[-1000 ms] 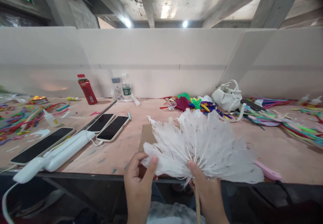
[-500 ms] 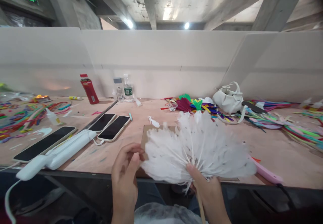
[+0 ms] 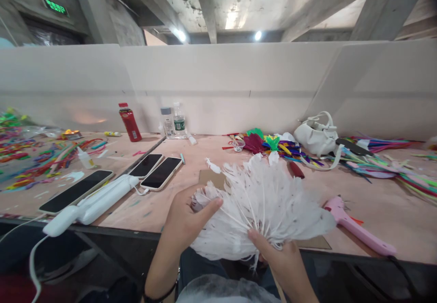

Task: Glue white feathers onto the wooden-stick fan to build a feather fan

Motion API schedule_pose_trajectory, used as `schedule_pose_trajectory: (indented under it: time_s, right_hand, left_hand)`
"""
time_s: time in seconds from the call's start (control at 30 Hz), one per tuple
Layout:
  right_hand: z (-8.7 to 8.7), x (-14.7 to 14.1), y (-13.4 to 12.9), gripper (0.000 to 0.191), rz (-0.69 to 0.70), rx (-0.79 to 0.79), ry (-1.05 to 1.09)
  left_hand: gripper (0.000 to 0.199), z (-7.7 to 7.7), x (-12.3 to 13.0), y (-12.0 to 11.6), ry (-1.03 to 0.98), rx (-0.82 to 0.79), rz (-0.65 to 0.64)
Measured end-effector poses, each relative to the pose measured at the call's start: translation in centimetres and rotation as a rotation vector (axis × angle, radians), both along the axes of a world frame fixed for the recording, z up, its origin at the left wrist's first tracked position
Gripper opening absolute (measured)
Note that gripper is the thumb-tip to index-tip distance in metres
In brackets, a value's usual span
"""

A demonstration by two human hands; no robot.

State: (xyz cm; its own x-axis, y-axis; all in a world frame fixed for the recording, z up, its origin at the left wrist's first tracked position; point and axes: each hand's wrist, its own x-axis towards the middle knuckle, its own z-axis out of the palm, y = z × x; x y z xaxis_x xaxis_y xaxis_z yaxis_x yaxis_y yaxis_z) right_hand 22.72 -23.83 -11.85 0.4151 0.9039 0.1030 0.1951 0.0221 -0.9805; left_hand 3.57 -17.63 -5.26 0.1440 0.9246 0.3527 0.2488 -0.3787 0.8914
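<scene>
A white feathery fan (image 3: 269, 198) spreads out over the table's front edge, its pale ribs meeting near the bottom. My right hand (image 3: 278, 253) is closed round the base, thumb on the front, and a thin wooden handle runs down beside it. At the fan's left side, my left hand (image 3: 194, 214) pinches the feathery edge between thumb and fingers; some fingers are hidden behind it. Part of a brown board (image 3: 213, 179) shows behind the fan. A pink glue gun (image 3: 358, 228) lies to the right.
Phones (image 3: 162, 174) and a white elongated device (image 3: 105, 200) lie left of my hands. A red bottle (image 3: 130, 123) and clear bottles (image 3: 179, 123) stand behind. Coloured craft pieces (image 3: 254, 143) and a white bag (image 3: 316, 137) are at the back right.
My left hand has moved right and closed on the fan's left edge. The fan's left side is now bunched inward. The view has shifted, showing more of the pink glue gun.
</scene>
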Motion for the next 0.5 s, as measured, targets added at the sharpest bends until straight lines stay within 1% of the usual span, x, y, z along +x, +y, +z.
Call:
schedule_pose_trajectory:
  time_s: [0.1, 0.23, 0.5]
  right_hand:
    - [0.12, -0.12, -0.18, 0.042, 0.021, -0.001, 0.006]
    - [0.14, -0.14, -0.40, 0.046, 0.025, -0.063, 0.032]
    - [-0.38, 0.11, -0.37, 0.041, 0.034, -0.022, 0.081]
  left_hand:
    - [0.022, 0.17, 0.11, 0.16, 0.021, 0.016, 0.008]
    - [0.024, 0.14, 0.33, 0.23, 0.001, 0.014, 0.033]
    - [0.022, 0.19, 0.78, 0.07, -0.049, 0.041, 0.034]
